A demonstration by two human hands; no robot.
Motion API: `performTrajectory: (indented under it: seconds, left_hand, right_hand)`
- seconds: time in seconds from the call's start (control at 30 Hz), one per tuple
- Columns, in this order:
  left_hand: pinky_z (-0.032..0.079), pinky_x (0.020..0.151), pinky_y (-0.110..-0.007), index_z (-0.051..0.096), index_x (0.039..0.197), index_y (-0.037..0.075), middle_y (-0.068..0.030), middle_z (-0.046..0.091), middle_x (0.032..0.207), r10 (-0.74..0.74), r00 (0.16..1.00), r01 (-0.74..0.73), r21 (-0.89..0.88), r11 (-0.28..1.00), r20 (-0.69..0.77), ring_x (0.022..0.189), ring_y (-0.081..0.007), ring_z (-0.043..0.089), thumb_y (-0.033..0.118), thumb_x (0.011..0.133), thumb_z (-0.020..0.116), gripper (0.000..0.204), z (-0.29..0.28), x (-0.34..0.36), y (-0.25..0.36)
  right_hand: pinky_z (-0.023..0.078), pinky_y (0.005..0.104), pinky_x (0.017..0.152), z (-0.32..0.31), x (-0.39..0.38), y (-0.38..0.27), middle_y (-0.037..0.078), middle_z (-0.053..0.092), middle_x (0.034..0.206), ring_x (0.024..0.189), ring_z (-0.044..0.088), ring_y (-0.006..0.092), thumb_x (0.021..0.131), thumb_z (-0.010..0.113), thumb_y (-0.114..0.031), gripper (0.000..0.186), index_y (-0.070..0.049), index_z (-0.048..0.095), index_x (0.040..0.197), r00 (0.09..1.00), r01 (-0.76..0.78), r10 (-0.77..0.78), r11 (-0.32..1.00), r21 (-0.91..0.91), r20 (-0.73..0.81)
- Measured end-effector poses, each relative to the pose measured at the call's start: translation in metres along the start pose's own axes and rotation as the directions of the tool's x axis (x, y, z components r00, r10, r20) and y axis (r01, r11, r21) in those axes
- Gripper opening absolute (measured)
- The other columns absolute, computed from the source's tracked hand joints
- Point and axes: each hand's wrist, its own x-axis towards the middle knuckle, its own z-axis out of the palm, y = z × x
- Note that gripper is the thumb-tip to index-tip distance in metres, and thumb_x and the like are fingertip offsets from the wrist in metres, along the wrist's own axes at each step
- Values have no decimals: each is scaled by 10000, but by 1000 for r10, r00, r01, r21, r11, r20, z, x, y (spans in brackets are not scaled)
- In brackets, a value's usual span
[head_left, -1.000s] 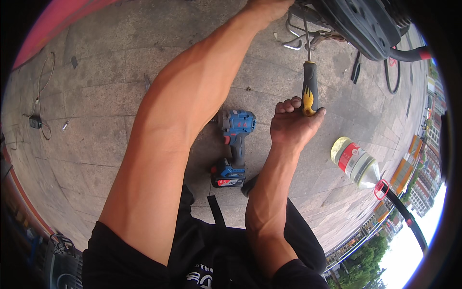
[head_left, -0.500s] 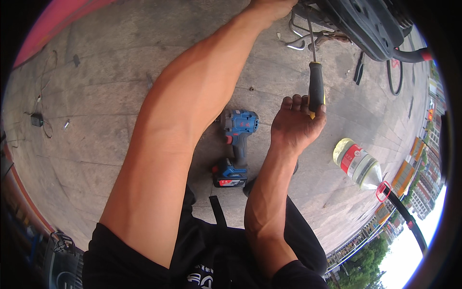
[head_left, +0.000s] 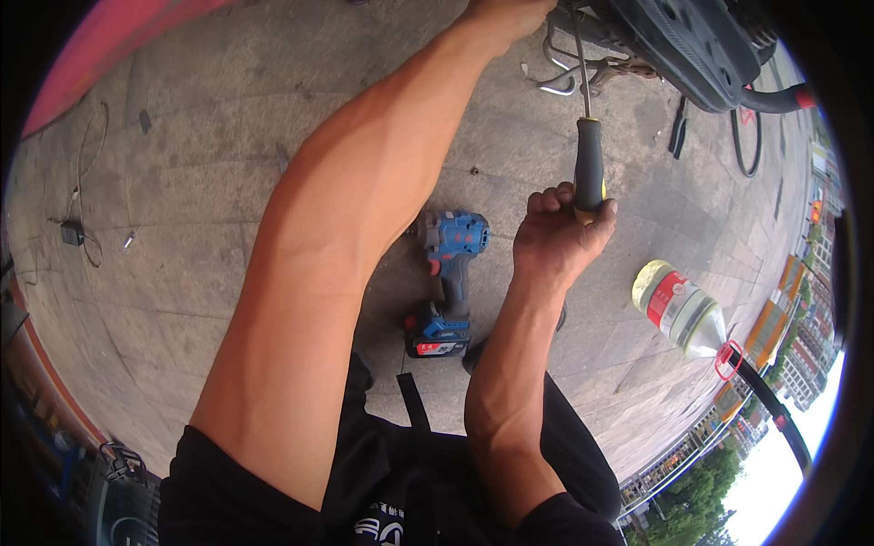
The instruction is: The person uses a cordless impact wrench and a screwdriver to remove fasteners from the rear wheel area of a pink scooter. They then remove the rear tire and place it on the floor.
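Plastic bottle (head_left: 683,311) looks yellowish inside (fingers (head_left: 552,198) hold screwdriver (head_left: 590,159)).

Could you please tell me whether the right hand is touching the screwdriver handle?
Touching: the head view shows the right hand with thumb and fingers at either side of the butt end of the screwdriver handle, no gap between.

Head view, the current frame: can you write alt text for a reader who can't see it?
A person's right hand holds a screwdriver by its dark handle, while the left hand is partly cut off at the top edge. A blue power tool rests on grey pavement, with a clear, red-labelled bottle to the right.
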Motion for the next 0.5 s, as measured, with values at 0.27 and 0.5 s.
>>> performTrajectory:
  seconds: [0.27, 0.5]
  left_hand:
    - [460, 731, -265, 696, 990, 36, -24, 682, 916, 38, 998, -35, 57, 998, -55, 826, -102, 582, 94, 878, 665, 130, 4, -5, 9]
    - [446, 715, -269, 700, 950, 61, 4, 677, 896, 2, 996, 11, 144, 990, -92, 804, -89, 565, 153, 889, 687, 111, 0, -6, 8]
  right_hand:
    - [395, 256, 622, -8, -6, -6, 29, 561, 801, 694, 509, 135, 940, 583, -426, 333, -103, 570, 1019, 910, -297, 249, 949, 104, 331]
    - [415, 310, 656, -3, -3, -7, 34, 560, 802, 720, 509, 155, 942, 579, -415, 308, -115, 588, 1009, 989, -117, 91, 965, 234, 120]
